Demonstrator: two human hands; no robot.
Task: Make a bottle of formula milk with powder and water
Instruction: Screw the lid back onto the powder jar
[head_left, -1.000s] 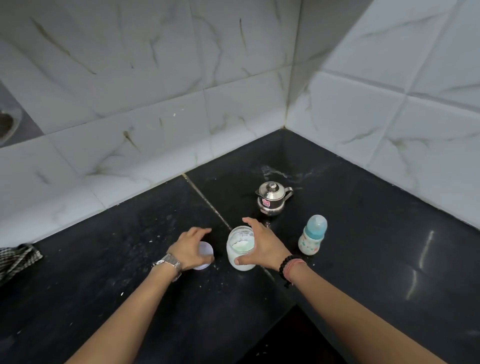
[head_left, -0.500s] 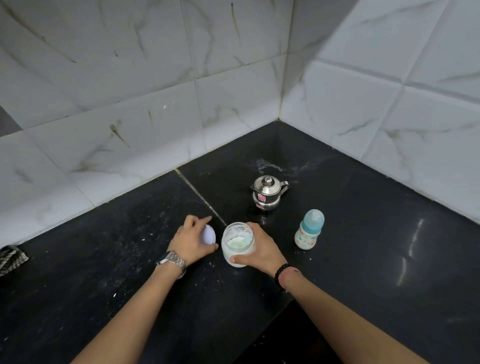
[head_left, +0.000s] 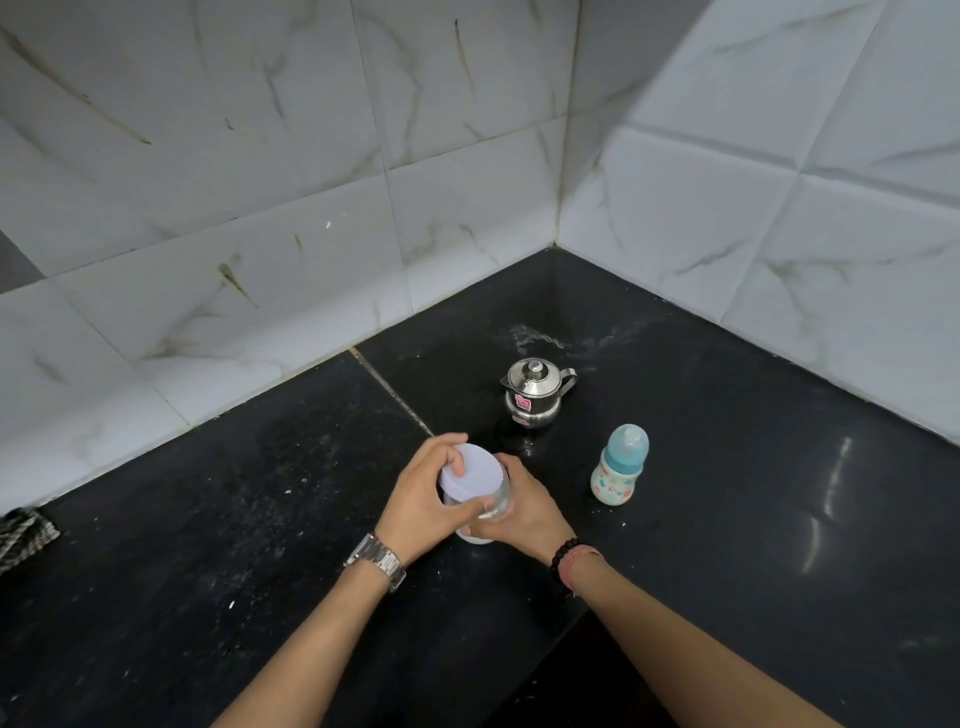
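White lid (head_left: 471, 474) sits atop the powder jar (head_left: 496, 506), left hand (head_left: 423, 501) fingers gripping it, right hand (head_left: 524, 512) holding the jar on the dark surface (head_left: 753, 545); capping seems underway, twisting likely follows.

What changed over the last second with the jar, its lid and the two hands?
The left hand lifted the white lid off the counter and brought it rightward onto the open powder jar, fingers gripping its rim. The right hand kept holding the jar. The steel pot and baby bottle stayed put.
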